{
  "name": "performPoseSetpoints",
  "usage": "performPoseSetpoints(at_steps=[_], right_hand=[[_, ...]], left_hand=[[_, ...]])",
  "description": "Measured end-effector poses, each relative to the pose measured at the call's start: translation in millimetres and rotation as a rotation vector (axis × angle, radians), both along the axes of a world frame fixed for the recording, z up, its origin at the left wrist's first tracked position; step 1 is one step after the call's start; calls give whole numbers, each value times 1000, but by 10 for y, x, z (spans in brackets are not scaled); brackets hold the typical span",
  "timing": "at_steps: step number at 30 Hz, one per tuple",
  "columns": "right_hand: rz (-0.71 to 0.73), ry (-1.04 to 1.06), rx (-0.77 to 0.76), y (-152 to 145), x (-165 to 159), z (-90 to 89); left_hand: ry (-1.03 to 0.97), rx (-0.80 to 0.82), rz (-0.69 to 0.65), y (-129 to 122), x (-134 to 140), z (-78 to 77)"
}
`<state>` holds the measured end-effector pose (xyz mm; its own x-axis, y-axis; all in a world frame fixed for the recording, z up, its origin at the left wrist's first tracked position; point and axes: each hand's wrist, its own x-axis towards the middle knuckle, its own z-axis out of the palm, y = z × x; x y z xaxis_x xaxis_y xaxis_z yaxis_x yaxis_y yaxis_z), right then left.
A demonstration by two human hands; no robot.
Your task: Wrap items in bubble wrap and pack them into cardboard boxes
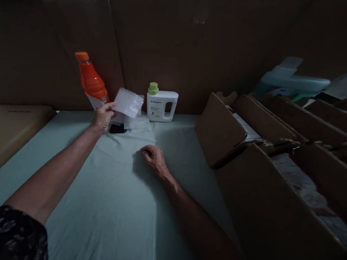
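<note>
My left hand (102, 118) pinches the left edge of a bubble wrap piece (128, 102) between thumb and fingers, holding it raised. Under it, another bubble wrap piece (138, 123) lies on the cloth, beside a small black object (118, 128) that is partly covered. Just behind that hand an orange bottle (93, 79) with an orange cap leans to the left; its lower part is partly hidden. A white detergent jug (156, 105) with a green cap and a side handle stands upright to the right. My right hand (154, 158) rests on the cloth with curled fingers, nothing visible in them.
Pale green cloth (116, 206) covers the table. A tall cardboard wall (176, 43) runs along the back. Open cardboard boxes (266, 189) with contents line the right side, and a pale teal plastic object (293, 81) sits behind them. At left lies a flat cardboard box (8, 133).
</note>
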<state>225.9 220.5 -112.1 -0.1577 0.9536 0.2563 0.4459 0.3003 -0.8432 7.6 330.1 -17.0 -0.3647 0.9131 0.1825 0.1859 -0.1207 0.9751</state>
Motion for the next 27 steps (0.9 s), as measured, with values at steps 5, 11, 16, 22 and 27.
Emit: performPoseSetpoints(at_steps=[5,11,16,22,27], right_hand=[[33,-44,21,37,4,-29],[45,-195,29,-25,-50,20],[79,-376,78,-103,-79,69],[185,-552,224,-501,-56,-5],[168,-703,410,-1118,119,-107]], left_hand=[[217,-61,-7,-442,-6,-408],[617,3,-431,-1669,147,-739],[1169,168,-579,-2168,102,-1186],[1328,224,-502,-2189,77,-1248],[1345,247,-493,-2299,65,-1253]])
